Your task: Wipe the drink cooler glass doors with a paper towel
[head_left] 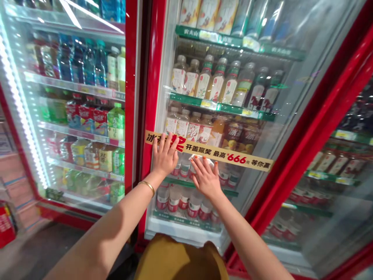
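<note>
My left hand (165, 155) lies flat with fingers spread on the left part of a tan advertising strip (244, 160) across a glass cooler door (287, 97). A gold bangle (148, 187) circles the left wrist. Just below the strip, my right hand (207, 181), with orange nails, presses a folded white tissue (194, 156) against the glass; most of the tissue is hidden under the fingers. The strip carries black and red lettering, some of it covered by the left fingers. Behind the glass stand rows of drink bottles (217, 83).
The door sits in a red frame (155, 74). On the left is another lit cooler (75, 89) with bottles and cartons. A third cooler (326, 171) stands at the right. A mustard-coloured garment (177, 258) shows at the bottom, and stacked cartons (21, 190) are at the far left.
</note>
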`<state>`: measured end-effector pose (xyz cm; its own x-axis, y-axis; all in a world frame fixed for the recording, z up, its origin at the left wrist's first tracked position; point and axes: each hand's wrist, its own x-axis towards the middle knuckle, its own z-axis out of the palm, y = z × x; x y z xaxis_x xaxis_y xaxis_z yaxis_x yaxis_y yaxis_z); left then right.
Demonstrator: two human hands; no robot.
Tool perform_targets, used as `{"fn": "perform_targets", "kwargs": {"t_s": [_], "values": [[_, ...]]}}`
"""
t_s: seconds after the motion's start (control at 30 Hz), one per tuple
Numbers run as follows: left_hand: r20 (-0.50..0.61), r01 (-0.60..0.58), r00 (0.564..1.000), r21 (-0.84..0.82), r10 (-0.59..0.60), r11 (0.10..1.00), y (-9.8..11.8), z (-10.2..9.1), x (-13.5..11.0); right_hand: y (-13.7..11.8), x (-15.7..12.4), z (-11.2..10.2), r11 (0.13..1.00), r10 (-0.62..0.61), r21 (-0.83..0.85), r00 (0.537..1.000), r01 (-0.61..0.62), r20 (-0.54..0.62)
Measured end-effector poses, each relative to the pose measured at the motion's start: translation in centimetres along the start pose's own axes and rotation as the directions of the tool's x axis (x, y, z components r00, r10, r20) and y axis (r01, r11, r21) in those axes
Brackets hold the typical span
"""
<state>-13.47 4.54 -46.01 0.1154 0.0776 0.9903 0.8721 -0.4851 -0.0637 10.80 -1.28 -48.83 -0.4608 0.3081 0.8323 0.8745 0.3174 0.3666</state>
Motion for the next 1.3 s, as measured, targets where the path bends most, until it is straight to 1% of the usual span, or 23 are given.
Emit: {"fn": "perform_targets", "kwargs": {"t_s": [0.03,0.1,0.13,0.17,0.23,0.3,0.37,0.43,0.5,0.53,0.6,0.67,0.7,0.73,0.8,0.87,0.9,0.97,1.03,1.1,1.17,1.23,1.3], "values": [[-0.002,-0.001,1.0,-0.004,0.001,1.0,0.0,0.0,0.0,0.9,0.6,-0.7,0.998,0.056,-0.012,0.998,-0.056,-0.03],[-0.004,-0.004,1.0,-0.009,0.004,1.0,0.0,0.1,-0.1,2.3,3.1,-1.8,0.98,0.195,-0.028,0.975,-0.199,-0.106],[-0.004,-0.003,1.0,-0.011,0.003,1.0,0.0,0.1,-0.1,2.5,4.8,-2.0,0.968,0.243,-0.029,0.961,-0.249,-0.134],[-0.002,-0.001,1.0,-0.013,0.001,1.0,-0.1,0.1,-0.1,2.4,6.5,-2.0,0.964,0.258,-0.024,0.955,-0.264,-0.144],[0.0,0.001,1.0,-0.014,-0.001,1.0,-0.1,0.2,-0.3,1.0,9.1,-1.3,0.983,0.181,0.002,0.977,-0.182,-0.113],[-0.009,0.002,1.0,-0.011,-0.002,1.0,-0.2,0.2,-0.4,-1.0,9.8,-0.3,0.999,0.002,0.045,0.999,0.0,-0.054],[-0.028,0.0,1.0,-0.007,0.0,1.0,-0.2,0.2,-0.5,-2.3,8.7,0.4,0.98,-0.185,0.075,0.983,0.186,-0.016],[-0.048,-0.003,0.999,-0.005,0.002,1.0,-0.2,0.3,-0.5,-2.0,7.1,0.4,0.96,-0.274,0.061,0.962,0.274,-0.019],[-0.061,-0.005,0.998,-0.002,0.005,1.0,-0.1,0.3,-0.5,-0.6,6.6,-0.3,0.966,-0.254,0.028,0.966,0.256,-0.051],[-0.066,-0.003,0.998,0.001,0.003,1.0,-0.1,0.4,-0.5,0.3,7.1,-0.8,0.976,-0.217,0.015,0.973,0.219,-0.071],[-0.074,0.007,0.997,0.011,-0.006,1.0,0.0,0.5,-0.5,1.4,9.6,-1.7,0.994,-0.104,0.006,0.989,0.105,-0.107],[-0.084,0.023,0.996,0.027,-0.021,0.999,0.0,0.6,-0.7,1.2,13.1,-2.0,1.0,-0.007,0.023,0.993,0.009,-0.116],[-0.092,0.029,0.995,0.036,-0.025,0.999,-0.1,0.7,-0.8,0.7,14.6,-2.0,0.999,0.005,0.039,0.995,-0.001,-0.104],[-0.103,0.031,0.994,0.046,-0.026,0.998,-0.2,0.8,-0.9,0.0,15.7,-1.9,0.998,-0.024,0.057,0.996,0.029,-0.081],[-0.133,0.025,0.991,0.06,-0.017,0.998,-0.4,0.9,-1.2,-1.0,16.4,-1.7,0.978,-0.181,0.097,0.983,0.183,-0.026],[-0.161,0.012,0.987,0.069,-0.001,0.998,-0.6,1.0,-1.3,-0.8,15.4,-1.7,0.934,-0.34,0.119,0.94,0.337,0.012],[-0.17,0.007,0.986,0.071,0.005,0.997,-0.7,1.0,-1.4,-0.3,14.6,-1.7,0.917,-0.385,0.121,0.923,0.38,0.019],[-0.172,0.005,0.985,0.07,0.008,0.998,-0.8,1.1,-1.4,1.1,13.5,-2.1,0.915,-0.391,0.109,0.92,0.387,0.011],[-0.162,0.009,0.987,0.064,0.002,0.998,-0.8,1.2,-1.5,2.0,14.1,-2.5,0.938,-0.332,0.098,0.943,0.332,-0.009],[-0.149,0.012,0.989,0.057,-0.003,0.998,-0.8,1.4,-1.6,1.5,16.2,-2.7,0.96,-0.26,0.103,0.965,0.261,-0.022],[-0.138,0.01,0.99,0.055,-0.002,0.998,-0.9,1.5,-1.7,-0.2,18.7,-2.6,0.964,-0.24,0.118,0.971,0.24,-0.015],[-0.119,0.004,0.993,0.057,0.003,0.998,-1.1,1.6,-1.6,-1.6,20.3,-2.5,0.939,-0.322,0.14,0.947,0.316,0.022],[-0.094,-0.002,0.996,0.059,0.008,0.998,-1.1,1.6,-1.4,-1.5,20.5,-2.7,0.891,-0.442,0.152,0.894,0.428,0.075]]}}
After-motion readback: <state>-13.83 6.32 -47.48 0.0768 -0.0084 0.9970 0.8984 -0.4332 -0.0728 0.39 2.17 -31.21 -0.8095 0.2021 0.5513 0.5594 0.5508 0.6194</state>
